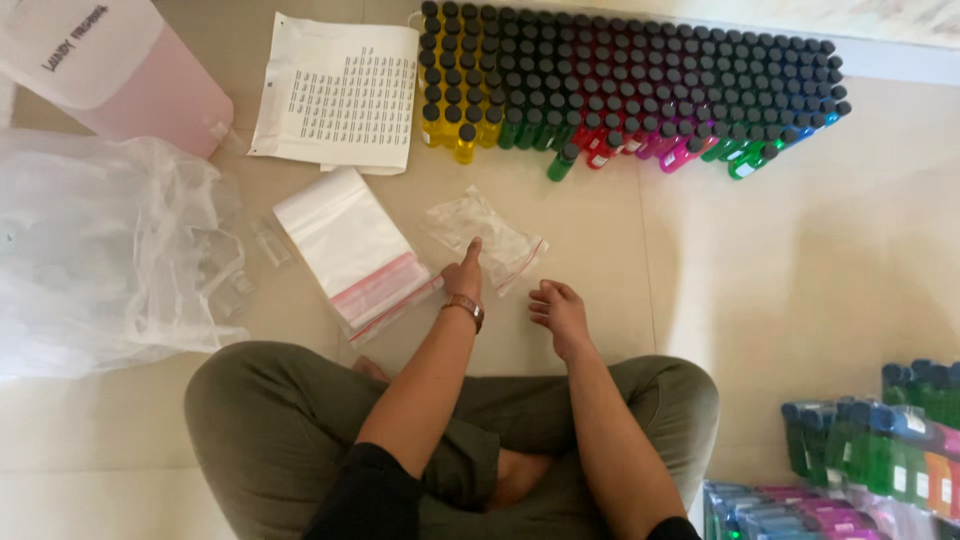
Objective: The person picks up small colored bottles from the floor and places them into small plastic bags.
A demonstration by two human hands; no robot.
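I sit cross-legged on a tiled floor. My left hand [465, 273], with a watch on its wrist, points its index finger onto a small clear zip bag [485, 238] that lies flat in front of me. My right hand [557, 306] rests just right of it with fingers loosely curled and nothing in it. A stack of clear zip bags with red seal strips [352, 248] lies left of my left hand. Rows of small black-capped bottles [620, 80] filled with yellow, green, red, pink and blue liquid stand farther ahead.
A printed sheet of paper [340, 92] lies at the top left beside a large jug of pink liquid [130, 70]. A big crumpled clear plastic bag [100, 250] sits at the left. Bagged sets of coloured bottles [870, 460] lie at the lower right.
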